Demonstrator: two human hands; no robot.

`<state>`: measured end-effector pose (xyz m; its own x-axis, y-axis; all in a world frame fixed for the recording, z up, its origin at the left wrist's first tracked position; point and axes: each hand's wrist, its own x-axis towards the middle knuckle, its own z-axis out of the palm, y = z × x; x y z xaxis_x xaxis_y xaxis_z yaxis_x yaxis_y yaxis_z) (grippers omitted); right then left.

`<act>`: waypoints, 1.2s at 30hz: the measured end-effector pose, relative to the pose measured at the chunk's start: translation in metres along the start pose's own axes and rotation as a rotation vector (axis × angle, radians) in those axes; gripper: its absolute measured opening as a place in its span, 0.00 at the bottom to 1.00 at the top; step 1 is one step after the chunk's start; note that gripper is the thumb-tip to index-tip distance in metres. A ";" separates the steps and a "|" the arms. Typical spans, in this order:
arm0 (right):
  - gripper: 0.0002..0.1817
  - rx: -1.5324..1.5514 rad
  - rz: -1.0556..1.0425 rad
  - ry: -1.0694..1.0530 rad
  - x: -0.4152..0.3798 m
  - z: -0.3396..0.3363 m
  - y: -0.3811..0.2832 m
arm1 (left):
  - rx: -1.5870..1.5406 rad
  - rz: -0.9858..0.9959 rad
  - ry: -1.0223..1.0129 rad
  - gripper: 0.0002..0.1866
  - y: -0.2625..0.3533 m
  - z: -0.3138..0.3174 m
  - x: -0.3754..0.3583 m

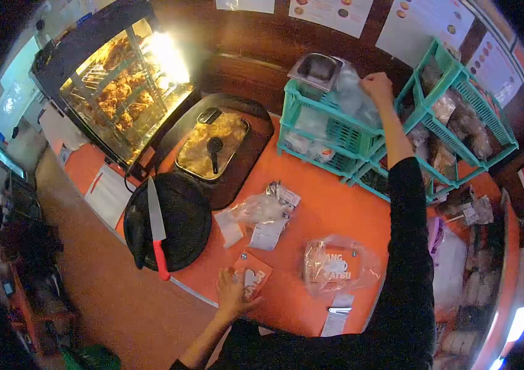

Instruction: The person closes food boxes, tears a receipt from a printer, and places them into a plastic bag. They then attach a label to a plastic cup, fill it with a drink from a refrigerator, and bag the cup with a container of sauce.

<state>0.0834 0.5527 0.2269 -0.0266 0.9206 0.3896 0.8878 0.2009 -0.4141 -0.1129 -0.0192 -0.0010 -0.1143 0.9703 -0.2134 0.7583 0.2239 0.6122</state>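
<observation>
Low in the view, my left hand (232,295) is at the near-left edge of a small orange box (258,275) with white lettering, thumb and fingers around its corner. My right arm stretches far forward. My right hand (378,87) is closed above the green crates, at the edge of a bunch of clear plastic bags (351,86); its fingertips are small and partly hidden, but they appear to pinch a bag. Further right on the counter lies a second orange box (333,266) inside a clear bag. Bagged items with printed slips (264,213) lie beyond my left hand.
A knife with a red handle (160,251) rests on a round black lid (181,225), its handle over the counter's edge. Behind are a food tray with a spoon (228,132) and a lit glass food warmer (151,92). Green crates (336,132) hold bagged goods; a metal container (315,71) sits on top.
</observation>
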 end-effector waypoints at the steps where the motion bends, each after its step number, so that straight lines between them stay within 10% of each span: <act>1: 0.11 0.104 0.009 -0.004 0.010 -0.007 0.002 | 0.273 -0.154 0.036 0.58 0.002 -0.008 -0.006; 8: 0.09 -0.092 -0.022 -0.085 0.014 -0.019 0.015 | 0.143 -0.186 -0.026 0.66 -0.031 0.027 -0.003; 13: 0.08 0.684 0.081 0.056 -0.001 -0.026 0.013 | 0.187 -0.189 0.018 0.64 -0.017 0.013 -0.005; 27: 0.10 0.683 -0.114 0.280 0.013 -0.046 0.020 | 0.208 -0.205 0.113 0.63 -0.011 0.026 -0.006; 29: 0.07 0.946 -0.377 0.456 -0.026 -0.080 -0.010 | 0.199 -0.223 0.108 0.63 -0.009 0.024 -0.004; 33: 0.08 0.351 -0.688 0.646 -0.217 -0.111 -0.013 | 0.176 -0.211 0.144 0.64 -0.015 0.023 -0.006; 36: 0.15 0.122 -0.904 0.311 -0.371 -0.071 0.075 | 0.089 -0.148 0.230 0.63 -0.017 0.019 -0.005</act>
<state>0.1926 0.2022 0.1097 -0.5385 0.2745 0.7966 0.5372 0.8402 0.0736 -0.1134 -0.0293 -0.0248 -0.3631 0.9251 -0.1112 0.7745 0.3661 0.5159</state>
